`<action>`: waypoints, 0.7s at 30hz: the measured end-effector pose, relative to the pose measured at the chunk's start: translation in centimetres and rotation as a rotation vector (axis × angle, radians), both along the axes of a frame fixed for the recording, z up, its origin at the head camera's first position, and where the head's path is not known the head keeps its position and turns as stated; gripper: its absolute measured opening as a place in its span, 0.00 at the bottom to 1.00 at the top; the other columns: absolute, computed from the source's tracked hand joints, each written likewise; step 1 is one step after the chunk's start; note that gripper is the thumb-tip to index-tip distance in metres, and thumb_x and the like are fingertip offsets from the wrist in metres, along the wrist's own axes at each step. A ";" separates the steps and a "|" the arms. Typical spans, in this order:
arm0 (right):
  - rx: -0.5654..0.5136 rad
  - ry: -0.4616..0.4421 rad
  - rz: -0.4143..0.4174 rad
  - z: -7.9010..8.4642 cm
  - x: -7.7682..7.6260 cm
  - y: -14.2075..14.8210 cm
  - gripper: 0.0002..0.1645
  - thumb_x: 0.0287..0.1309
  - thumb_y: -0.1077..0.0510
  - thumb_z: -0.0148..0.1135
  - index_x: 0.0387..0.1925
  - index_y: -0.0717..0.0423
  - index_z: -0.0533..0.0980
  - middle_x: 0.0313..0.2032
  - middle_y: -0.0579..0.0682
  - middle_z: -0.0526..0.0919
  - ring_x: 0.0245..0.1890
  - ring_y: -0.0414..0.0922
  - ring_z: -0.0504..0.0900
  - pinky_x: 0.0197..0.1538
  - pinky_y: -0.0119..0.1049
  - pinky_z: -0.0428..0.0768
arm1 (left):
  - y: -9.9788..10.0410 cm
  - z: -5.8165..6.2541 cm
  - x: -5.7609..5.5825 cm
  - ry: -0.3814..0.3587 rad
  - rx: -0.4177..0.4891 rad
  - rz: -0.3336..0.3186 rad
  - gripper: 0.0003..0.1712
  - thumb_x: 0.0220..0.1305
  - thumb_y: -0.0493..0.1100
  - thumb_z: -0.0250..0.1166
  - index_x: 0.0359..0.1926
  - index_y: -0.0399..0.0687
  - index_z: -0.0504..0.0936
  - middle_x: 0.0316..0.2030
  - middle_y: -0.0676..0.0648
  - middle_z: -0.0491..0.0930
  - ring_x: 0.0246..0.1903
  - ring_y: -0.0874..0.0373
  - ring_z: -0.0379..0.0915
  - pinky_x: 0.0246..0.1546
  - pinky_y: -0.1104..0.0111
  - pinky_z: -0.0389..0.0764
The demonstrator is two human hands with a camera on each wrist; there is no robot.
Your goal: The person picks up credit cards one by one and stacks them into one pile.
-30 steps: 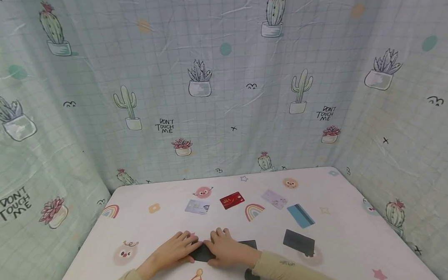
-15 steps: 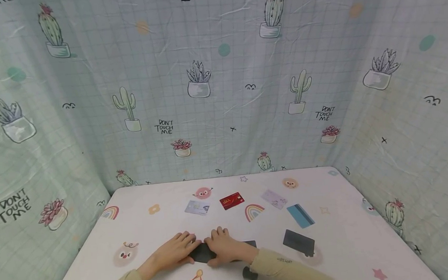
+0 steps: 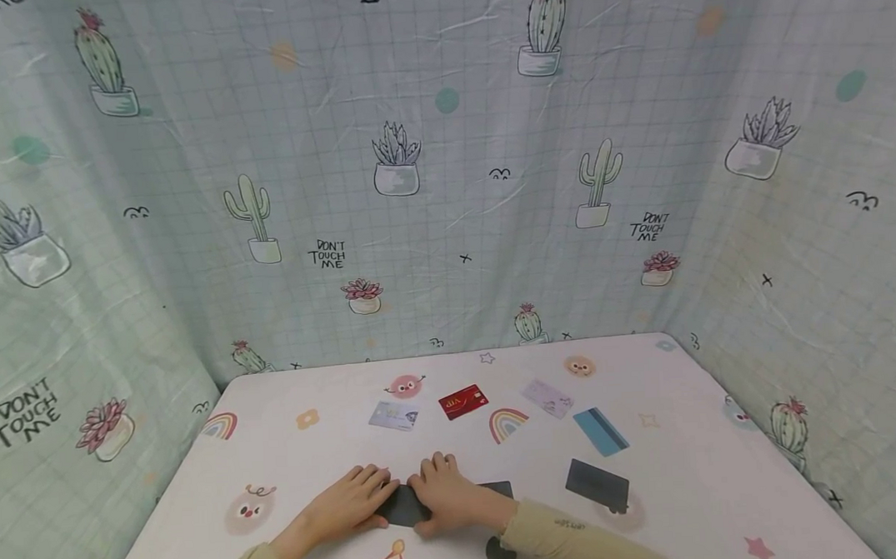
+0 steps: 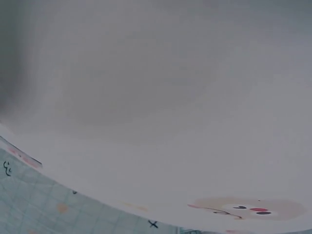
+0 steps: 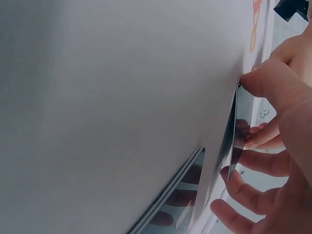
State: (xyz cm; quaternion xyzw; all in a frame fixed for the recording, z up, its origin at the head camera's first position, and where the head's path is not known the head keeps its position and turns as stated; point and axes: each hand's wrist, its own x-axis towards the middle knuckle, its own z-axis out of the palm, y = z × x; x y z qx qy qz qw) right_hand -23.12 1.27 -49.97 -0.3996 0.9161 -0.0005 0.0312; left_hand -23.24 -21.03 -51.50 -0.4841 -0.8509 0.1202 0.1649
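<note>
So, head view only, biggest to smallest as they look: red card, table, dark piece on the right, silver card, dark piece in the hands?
1. Table
2. Right-hand dark piece
3. Red card and silver card: about alike, unranked

Held dark piece: partly covered, unsure.

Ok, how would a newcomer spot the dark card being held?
On the white table, look to the near middle, where the left hand and right hand almost meet. The dark card spans the gap between them. Both hands grip it, unlike the two flat dark rectangles farther right.
</note>
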 end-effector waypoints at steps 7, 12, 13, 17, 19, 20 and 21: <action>0.013 0.033 0.008 -0.2 0.1 0.0 0.37 0.45 0.33 0.57 0.52 0.50 0.67 0.37 0.46 0.70 0.38 0.42 0.63 0.48 0.44 0.64 | 0.0 0.1 0.1 0.059 -0.010 -0.017 0.30 0.60 0.63 0.48 0.54 0.49 0.71 0.47 0.49 0.73 0.45 0.56 0.69 0.46 0.62 0.71; 0.010 0.044 0.008 -0.2 0.2 0.0 0.37 0.44 0.33 0.57 0.53 0.48 0.67 0.35 0.45 0.68 0.38 0.42 0.62 0.48 0.43 0.63 | 0.0 0.1 0.2 0.059 -0.011 -0.009 0.30 0.60 0.63 0.48 0.54 0.49 0.71 0.48 0.48 0.74 0.46 0.56 0.69 0.46 0.62 0.72; 0.011 0.048 0.009 -0.3 0.2 0.1 0.37 0.44 0.33 0.57 0.53 0.48 0.67 0.35 0.45 0.68 0.38 0.42 0.62 0.48 0.43 0.63 | 0.0 0.1 0.2 0.058 -0.011 -0.007 0.30 0.60 0.63 0.48 0.54 0.49 0.71 0.48 0.48 0.74 0.46 0.56 0.69 0.46 0.62 0.72; 0.016 0.056 0.011 -0.4 0.2 0.2 0.38 0.44 0.32 0.57 0.53 0.47 0.67 0.36 0.44 0.67 0.39 0.41 0.62 0.48 0.43 0.63 | 0.0 0.1 0.3 0.062 -0.014 -0.003 0.30 0.60 0.63 0.48 0.54 0.49 0.71 0.48 0.48 0.73 0.46 0.56 0.69 0.46 0.61 0.72; 0.020 0.060 0.014 -0.4 0.1 0.2 0.39 0.43 0.31 0.57 0.54 0.46 0.66 0.36 0.44 0.68 0.40 0.42 0.62 0.49 0.44 0.63 | 0.0 0.2 0.4 0.075 -0.012 -0.007 0.30 0.60 0.63 0.49 0.53 0.49 0.71 0.48 0.48 0.74 0.45 0.56 0.70 0.45 0.61 0.72; 0.020 0.060 0.014 -0.4 0.1 0.2 0.39 0.43 0.30 0.57 0.54 0.46 0.66 0.37 0.44 0.68 0.40 0.42 0.62 0.49 0.45 0.63 | 0.0 0.2 0.4 0.082 -0.013 -0.008 0.30 0.60 0.63 0.49 0.53 0.49 0.71 0.48 0.48 0.74 0.45 0.56 0.70 0.45 0.61 0.72; 0.019 0.060 0.015 -0.4 0.0 0.2 0.39 0.43 0.30 0.57 0.54 0.45 0.66 0.37 0.44 0.68 0.41 0.42 0.63 0.50 0.45 0.64 | 0.0 0.2 0.4 0.090 -0.013 -0.009 0.30 0.59 0.63 0.49 0.53 0.49 0.71 0.47 0.48 0.74 0.45 0.56 0.70 0.45 0.61 0.72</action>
